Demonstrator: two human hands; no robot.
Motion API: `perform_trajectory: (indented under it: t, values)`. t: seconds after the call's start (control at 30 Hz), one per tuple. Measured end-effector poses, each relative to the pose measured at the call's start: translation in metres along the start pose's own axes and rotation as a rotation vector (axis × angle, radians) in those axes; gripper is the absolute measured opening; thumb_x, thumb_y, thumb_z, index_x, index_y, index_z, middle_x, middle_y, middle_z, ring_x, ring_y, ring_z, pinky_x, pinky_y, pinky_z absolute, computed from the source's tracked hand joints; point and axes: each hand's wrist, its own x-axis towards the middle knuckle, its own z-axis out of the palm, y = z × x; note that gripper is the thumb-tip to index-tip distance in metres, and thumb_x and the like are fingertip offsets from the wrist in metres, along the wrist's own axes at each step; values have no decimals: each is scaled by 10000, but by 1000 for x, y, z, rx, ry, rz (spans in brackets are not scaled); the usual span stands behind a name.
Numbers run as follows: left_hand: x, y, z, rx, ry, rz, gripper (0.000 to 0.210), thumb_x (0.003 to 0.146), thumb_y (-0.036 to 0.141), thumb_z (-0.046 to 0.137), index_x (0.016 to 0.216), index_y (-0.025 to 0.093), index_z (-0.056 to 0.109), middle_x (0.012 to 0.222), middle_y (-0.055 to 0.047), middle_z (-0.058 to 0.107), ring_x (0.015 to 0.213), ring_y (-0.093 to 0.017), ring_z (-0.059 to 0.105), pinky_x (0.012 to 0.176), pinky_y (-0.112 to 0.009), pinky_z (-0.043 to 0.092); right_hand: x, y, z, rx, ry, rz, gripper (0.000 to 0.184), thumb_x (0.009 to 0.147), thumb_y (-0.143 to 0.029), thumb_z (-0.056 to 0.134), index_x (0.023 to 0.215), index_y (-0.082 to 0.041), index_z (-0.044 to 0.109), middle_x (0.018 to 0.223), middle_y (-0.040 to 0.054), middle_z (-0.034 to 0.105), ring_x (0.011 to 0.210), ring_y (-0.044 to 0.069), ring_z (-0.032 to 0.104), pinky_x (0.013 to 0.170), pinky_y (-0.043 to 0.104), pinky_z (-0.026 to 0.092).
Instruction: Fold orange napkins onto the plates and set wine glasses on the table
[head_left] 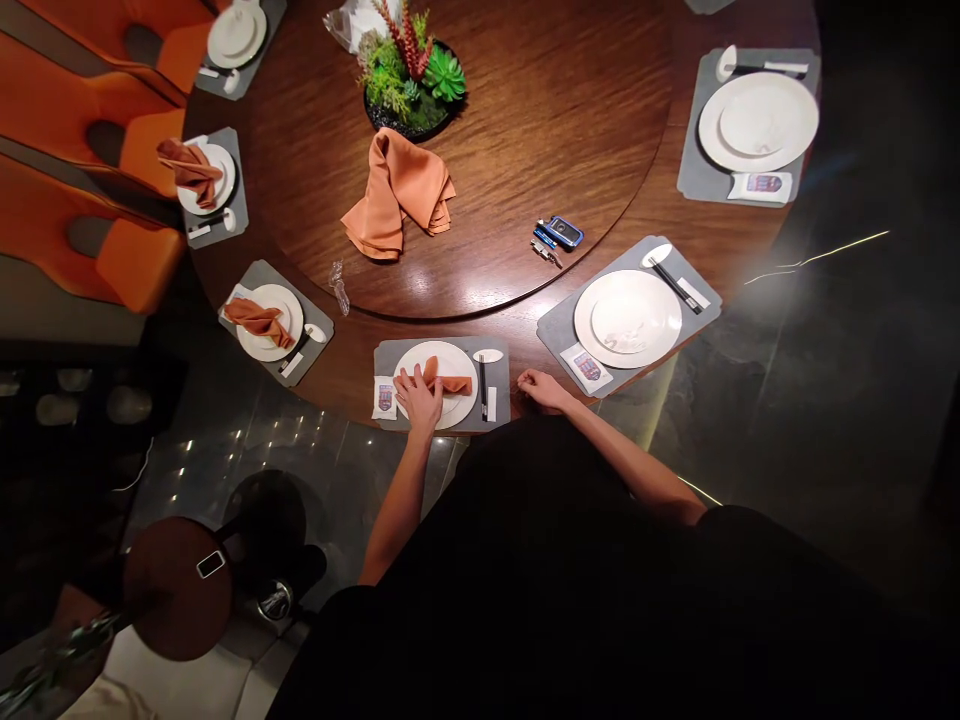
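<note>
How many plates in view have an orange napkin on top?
3: one napkin on the plate at the left hand, another one setting left, the third farther along, near the orange chairs. Settings beyond the frame can't be checked.

Orange chairs stand in a row; a planter of succulents sits beside a clear plastic bag, and over there a phone lies on a small round side table.
</note>
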Motion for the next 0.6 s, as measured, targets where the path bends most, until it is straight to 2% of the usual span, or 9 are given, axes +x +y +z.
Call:
perform_trajectory:
  t: [0.07, 0.17, 0.27, 0.33, 0.43, 0.6]
  values:
    - [-12, -2, 3, -83, 90, -25, 637, 1088, 411, 460, 1642, 99, 436, 1719, -302, 375, 1635, -398, 319, 1293, -608, 362, 1, 1, -2, -13, 4, -1, 103, 964, -242, 599, 979, -188, 686, 969, 53, 780, 778, 160, 684, 813, 274, 525]
    - [-37, -1, 15, -199, 215, -250, 502, 1080, 236, 368, 1541, 68, 473, 1555, -304, 521, 1494, -317, 503, 1252, -506, 428, 2, 1, -3, -24, 11, -8, 106, 960, -232, 597, 979, -183, 690, 984, 57, 782, 781, 159, 685, 811, 273, 521]
    - [-55, 1, 33, -306, 188, -455, 439, 1024, 134, 384, 1443, 103, 514, 1408, -251, 603, 1271, -263, 648, 1156, -447, 507, 3, 2, -2, -25, 11, 3, 103, 960, -215, 590, 978, -180, 685, 981, 58, 783, 787, 156, 689, 789, 263, 513]
    - [-56, 1, 43, -376, 141, -474, 428, 1006, 137, 460, 1429, 110, 518, 1392, -235, 613, 1194, -238, 676, 1116, -415, 531, 3, 3, 0, -36, -1, 2, 103, 971, -217, 586, 979, -178, 681, 977, 57, 782, 786, 153, 688, 787, 258, 511]
    - [-43, -2, 51, -456, 114, -462, 454, 1002, 187, 565, 1448, 106, 535, 1414, -243, 615, 1190, -236, 683, 1095, -398, 541, 1, 4, 5, -80, -14, -20, 95, 980, -212, 588, 974, -179, 677, 972, 52, 779, 796, 151, 687, 789, 247, 503]
    - [-28, -12, 53, -530, 92, -464, 449, 976, 238, 627, 1410, 128, 596, 1343, -226, 674, 1180, -267, 695, 1081, -458, 559, 14, -10, 9, -60, -49, -44, 89, 946, -149, 598, 906, -181, 670, 863, 18, 749, 725, 137, 660, 725, 222, 484]
